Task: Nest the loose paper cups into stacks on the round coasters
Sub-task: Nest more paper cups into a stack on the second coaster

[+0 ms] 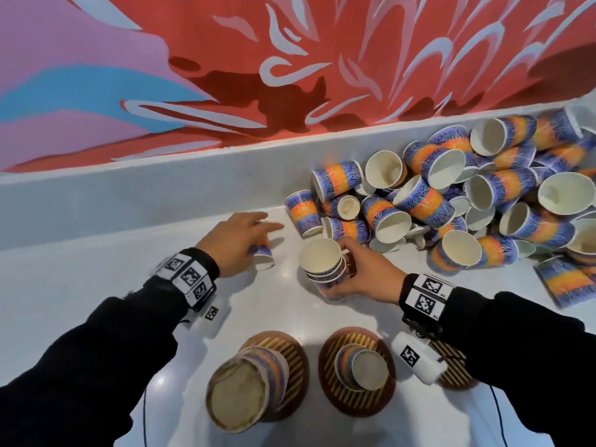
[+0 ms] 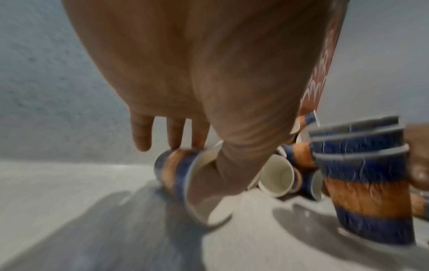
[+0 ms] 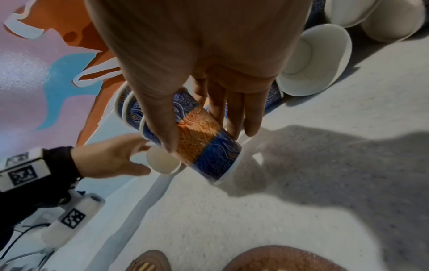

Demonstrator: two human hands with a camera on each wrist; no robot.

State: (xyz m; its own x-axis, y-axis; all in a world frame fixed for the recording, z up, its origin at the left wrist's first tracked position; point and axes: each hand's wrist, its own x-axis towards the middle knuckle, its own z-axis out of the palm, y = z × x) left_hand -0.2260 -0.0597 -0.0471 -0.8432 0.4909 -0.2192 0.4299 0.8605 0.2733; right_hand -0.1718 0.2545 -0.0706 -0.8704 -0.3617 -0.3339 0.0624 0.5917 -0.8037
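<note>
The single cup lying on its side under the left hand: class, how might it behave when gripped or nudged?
The single cup lies on its side, so it probably rolls in an arc. Thin paper likely dents under the left hand. It looks light.

Left hand (image 2: 197,82), thumb inside tipped paper cup (image 2: 183,181) on grey desk (image 2: 69,192), fingertips (image 2: 141,139) on its wall; nested cup stack (image 2: 366,183) right, fingers partly visible; loose cups (image 2: 278,176) beyond

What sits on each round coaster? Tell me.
The left coaster carries a tall cup stack, the middle coaster a shorter stack; the right coaster is mostly hidden by the wrist.
</note>
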